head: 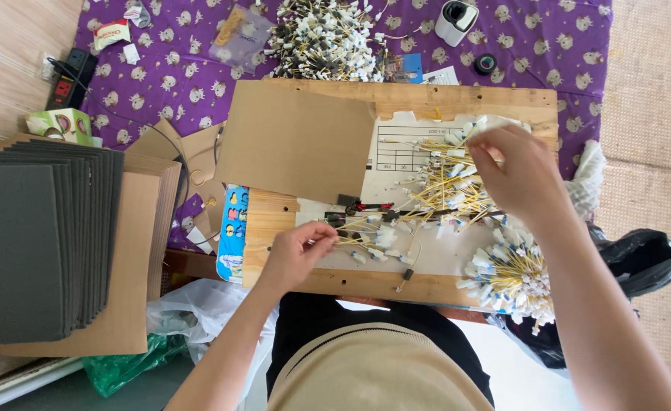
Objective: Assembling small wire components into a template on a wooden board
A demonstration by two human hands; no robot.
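My left hand [297,255] pinches the ends of a few thin yellow wires with white connectors [366,228] lying on a wooden board [305,281] across my lap. My right hand [522,179] reaches into a loose heap of the same yellow wires [446,179] near the board's right side, fingers closed on one white-tipped wire. A bundled bunch of finished wires [510,278] lies at the board's right corner, by my right forearm. A small black and red clamp [362,205] sits between the hands.
A brown cardboard sheet [293,141] covers the board's left part over a printed paper form [400,148]. A big pile of connectors [324,38] lies on the purple patterned cloth [548,46]. Dark grey sheets [31,243] are stacked at left, with a power strip [71,76] behind.
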